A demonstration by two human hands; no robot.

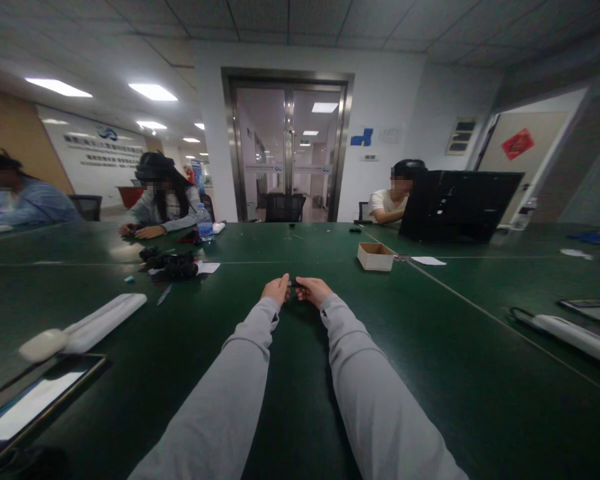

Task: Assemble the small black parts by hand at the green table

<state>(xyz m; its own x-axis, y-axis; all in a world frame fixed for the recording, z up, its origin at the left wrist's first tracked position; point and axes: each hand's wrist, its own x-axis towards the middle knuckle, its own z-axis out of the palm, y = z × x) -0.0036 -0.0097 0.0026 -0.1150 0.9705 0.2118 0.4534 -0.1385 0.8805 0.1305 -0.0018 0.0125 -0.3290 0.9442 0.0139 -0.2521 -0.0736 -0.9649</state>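
Observation:
Both my arms reach out over the green table point(300, 360), and my hands meet near its middle. Between them is a small black piece point(294, 284), too small to name. My left hand point(277, 289) pinches its left end with thumb and fingers. On the other side my right hand point(314, 291) is closed on the right end. The fingers cover most of the piece. Ahead and to the right of my hands stands a small open cardboard box point(375, 257).
At left are a phone point(40, 407), a white power strip point(105, 323), a heap of black parts point(173, 265) and a water bottle point(205, 225). A black monitor point(460, 205) stands back right. Several people sit across the table. Another white strip point(580, 339) lies far right.

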